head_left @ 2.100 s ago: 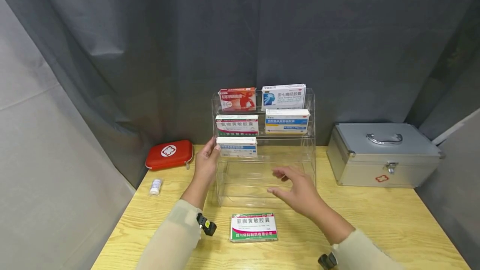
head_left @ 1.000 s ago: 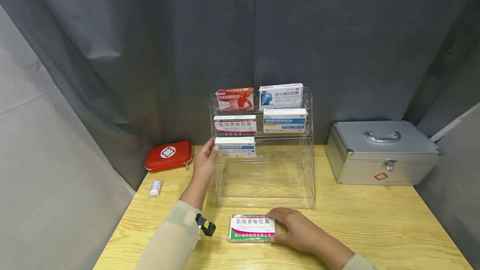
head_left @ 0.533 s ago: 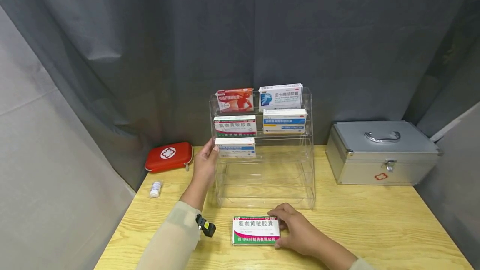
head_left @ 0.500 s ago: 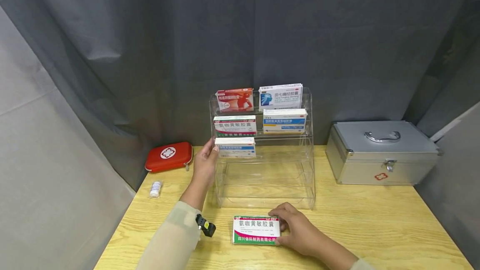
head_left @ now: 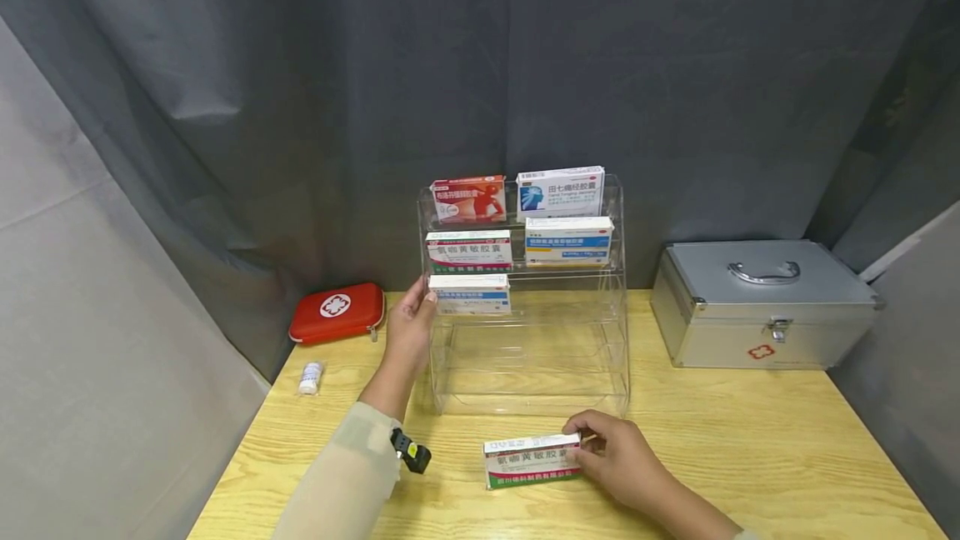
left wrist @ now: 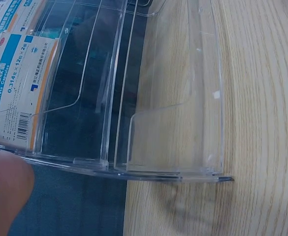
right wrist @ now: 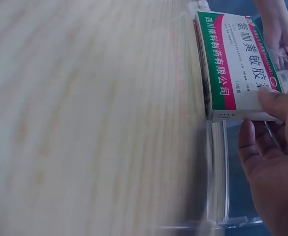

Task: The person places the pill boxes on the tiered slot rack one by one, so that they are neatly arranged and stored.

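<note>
My right hand (head_left: 622,458) pinches a green, white and magenta medicine box (head_left: 531,465) by its right end, in front of the rack. The box stands tilted up, its white long edge on top. In the right wrist view the thumb presses on the printed face of that medicine box (right wrist: 240,59), the fingers behind. My left hand (head_left: 410,327) holds the left side of the clear stepped display rack (head_left: 528,348), thumb in front, fingers partly hidden. Beside that thumb (left wrist: 6,189) a blue and white medicine box (left wrist: 18,88) sits in the rack.
On the rack's upper tiers stand several boxes, among them a red box (head_left: 471,200) and a white box (head_left: 561,192). A red zip case (head_left: 337,313) and a small white bottle (head_left: 311,377) lie at the left. A silver metal case (head_left: 768,307) stands at the right.
My right hand has come down from before the rack, taken hold of the green and white medicine box, shifted it slightly right and tipped it up. The left hand stays on the rack.
</note>
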A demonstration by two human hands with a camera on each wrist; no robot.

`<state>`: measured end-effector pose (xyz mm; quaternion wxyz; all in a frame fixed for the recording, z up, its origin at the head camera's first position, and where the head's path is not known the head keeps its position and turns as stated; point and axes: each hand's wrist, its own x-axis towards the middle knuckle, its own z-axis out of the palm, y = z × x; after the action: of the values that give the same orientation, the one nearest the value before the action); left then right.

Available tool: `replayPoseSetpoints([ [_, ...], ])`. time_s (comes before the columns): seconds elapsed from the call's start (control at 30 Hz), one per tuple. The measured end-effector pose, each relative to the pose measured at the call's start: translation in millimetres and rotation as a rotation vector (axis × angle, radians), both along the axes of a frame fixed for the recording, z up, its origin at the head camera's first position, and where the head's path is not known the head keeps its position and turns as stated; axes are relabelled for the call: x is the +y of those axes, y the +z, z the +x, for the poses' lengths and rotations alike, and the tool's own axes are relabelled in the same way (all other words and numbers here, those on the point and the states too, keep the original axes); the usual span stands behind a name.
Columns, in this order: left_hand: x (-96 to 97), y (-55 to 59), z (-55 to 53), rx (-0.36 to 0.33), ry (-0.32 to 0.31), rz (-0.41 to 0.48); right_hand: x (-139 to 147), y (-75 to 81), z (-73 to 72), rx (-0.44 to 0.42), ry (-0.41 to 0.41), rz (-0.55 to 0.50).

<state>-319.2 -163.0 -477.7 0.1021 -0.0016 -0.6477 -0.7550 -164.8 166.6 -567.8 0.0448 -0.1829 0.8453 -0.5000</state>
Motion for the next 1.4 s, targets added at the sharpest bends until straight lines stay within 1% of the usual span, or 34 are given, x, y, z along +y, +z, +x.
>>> replayPoseSetpoints([
  [0.1,-0.4,0.2,0.0,-0.003,-0.001,0.001,3.7,1.1,-1.2,-0.034,-0.036,-0.028],
  [0.17,-0.5,0.2,0.1,-0.01,0.0,0.0,6.1,6.3,-4.1,-0.039,-0.056,-0.057],
  [0.23,-0.6,0.3,0.6,-0.015,0.0,-0.001,8.4,17.1,-8.9,-0.031,-0.089,-0.1],
  [0.3,-0.6,0.1,0.9,-0.019,0.001,-0.001,12.3,33.9,-16.2,-0.003,-0.13,-0.141],
  [0.4,-0.4,0.2,2.1,-0.023,0.0,0.0,22.8,66.3,-30.2,0.089,-0.2,-0.164],
  [0.53,-1.0,-0.7,2.3,-0.025,0.002,-0.002,40.8,111.1,-52.8,0.272,-0.295,-0.109],
  [0.63,-1.7,-1.7,1.8,-0.021,0.005,-0.009,50.2,141.3,-71.0,0.394,-0.364,-0.062],
  [0.73,-1.5,-1.8,1.9,-0.015,0.006,-0.013,54.6,164.6,-87.9,0.487,-0.4,-0.016],
  [0.83,-0.4,-1.6,1.9,-0.018,0.007,-0.008,55.7,179.9,-101.0,0.585,-0.4,0.056],
  [0.97,0.7,-0.4,2.0,-0.025,0.003,0.0,54.4,193.4,-112.5,0.664,-0.368,0.161],
  [1.07,1.0,0.8,1.7,-0.029,0.002,-0.001,49.8,197.5,-119.2,0.653,-0.34,0.201],
  [1.2,0.8,1.4,1.4,-0.03,0.005,-0.005,42.4,192.2,-125.3,0.609,-0.322,0.224],
  [1.4,0.3,0.9,1.6,-0.036,0.01,-0.01,36.2,175.7,-127.1,0.531,-0.331,0.241],
])
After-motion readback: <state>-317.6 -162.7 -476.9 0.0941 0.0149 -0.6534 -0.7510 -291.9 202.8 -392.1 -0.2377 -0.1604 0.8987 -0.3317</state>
